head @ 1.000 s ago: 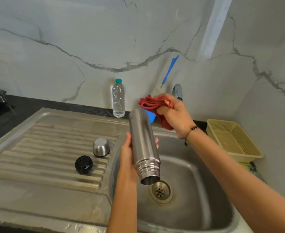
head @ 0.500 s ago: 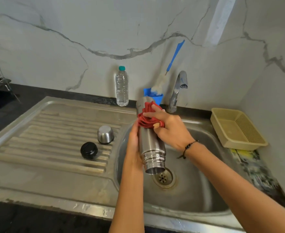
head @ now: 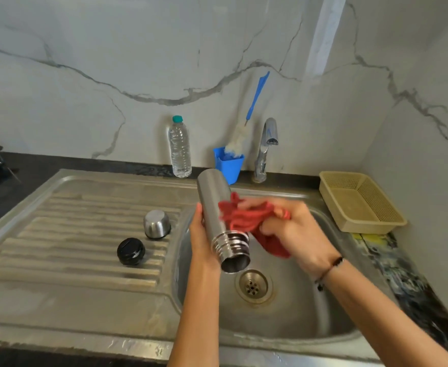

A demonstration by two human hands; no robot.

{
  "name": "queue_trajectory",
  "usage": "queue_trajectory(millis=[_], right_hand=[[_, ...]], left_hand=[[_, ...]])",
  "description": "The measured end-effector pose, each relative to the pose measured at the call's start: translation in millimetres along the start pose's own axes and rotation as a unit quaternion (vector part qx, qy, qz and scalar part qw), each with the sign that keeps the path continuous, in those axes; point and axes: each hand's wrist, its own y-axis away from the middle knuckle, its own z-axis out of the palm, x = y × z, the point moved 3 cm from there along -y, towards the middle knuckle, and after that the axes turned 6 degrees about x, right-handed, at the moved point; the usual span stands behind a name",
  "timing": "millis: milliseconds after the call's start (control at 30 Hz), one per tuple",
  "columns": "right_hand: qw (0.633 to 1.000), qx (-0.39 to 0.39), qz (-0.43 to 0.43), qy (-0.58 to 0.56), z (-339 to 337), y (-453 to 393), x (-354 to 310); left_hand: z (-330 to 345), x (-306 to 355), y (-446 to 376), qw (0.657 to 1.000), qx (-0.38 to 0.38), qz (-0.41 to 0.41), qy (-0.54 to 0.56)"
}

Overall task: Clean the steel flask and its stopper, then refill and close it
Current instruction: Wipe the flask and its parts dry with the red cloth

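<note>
I hold the flask (head: 213,207) mouth-down over the sink (head: 310,313): left hand (head: 200,234) clamped mid-body, right hand (head: 294,231) gripping the cloth (head: 244,218). Steel is rigid, probably wet and slippery; grip mid-body, clear of the threads.

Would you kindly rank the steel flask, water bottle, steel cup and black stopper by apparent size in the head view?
1. Steel flask, though it is nearest the camera.
2. Water bottle, farther back.
3. Steel cup and black stopper: too alike to rank.
</note>
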Motion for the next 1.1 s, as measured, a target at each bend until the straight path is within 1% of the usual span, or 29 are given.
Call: queue_trajectory(millis=[33,67,167,200,267,300,367,400,467,533,700,767,800,900,1000,1067,1100], right_hand=[[0.999,0.027,0.021,-0.042,-6,-12,-3],[0.997,0.054,0.025,-0.052,-9,-27,-7],[0.994,0.109,-0.008,0.01,-10,-66,-17],[0.993,0.108,-0.009,0.037,-8,-76,-20],[0.988,0.091,-0.025,0.125,0,-93,-19],[0.98,0.071,-0.03,0.182,4,-98,-15],[0.962,0.018,-0.029,0.271,15,-103,-2],[0.955,0.002,-0.02,0.297,19,-102,4],[0.95,-0.002,-0.018,0.313,24,-99,5],[0.941,0.0,-0.026,0.337,27,-88,-2],[0.924,-0.051,-0.052,0.375,36,-38,-6],[0.914,-0.069,-0.056,0.396,38,-17,-2],[0.914,-0.069,-0.058,0.396,38,-8,1],[0.934,-0.054,-0.061,0.349,34,13,8],[0.95,-0.052,-0.038,0.304,21,22,15],[0.968,-0.042,-0.031,0.245,9,18,11],[0.976,-0.031,-0.021,0.216,3,12,7]], left_hand=[[-6,0,-4,0.999,0.032,0.021,-0.016],[-10,0,-6,0.997,0.062,0.036,-0.038],[-12,2,-3,0.988,0.105,0.05,-0.099],[-7,1,1,0.989,0.096,0.04,-0.11],[-2,1,6,0.99,0.063,0.023,-0.124],[0,1,6,0.99,0.049,0.023,-0.133],[1,7,6,0.986,0.039,0.038,-0.157],[0,11,5,0.985,0.047,0.046,-0.161],[1,14,4,0.981,0.066,0.057,-0.172],[1,12,3,0.982,0.076,0.067,-0.159],[1,8,-5,0.996,0.055,0.056,-0.033],[-2,6,-5,0.998,0.035,0.045,-0.021],[-5,4,-6,0.998,0.039,0.037,-0.03],[-9,-1,-7,0.997,0.066,0.012,-0.031],[-12,0,-10,0.991,0.12,0.044,-0.044],[-7,3,-7,0.989,0.125,0.059,-0.061],[-4,3,-5,0.99,0.111,0.052,-0.062]])
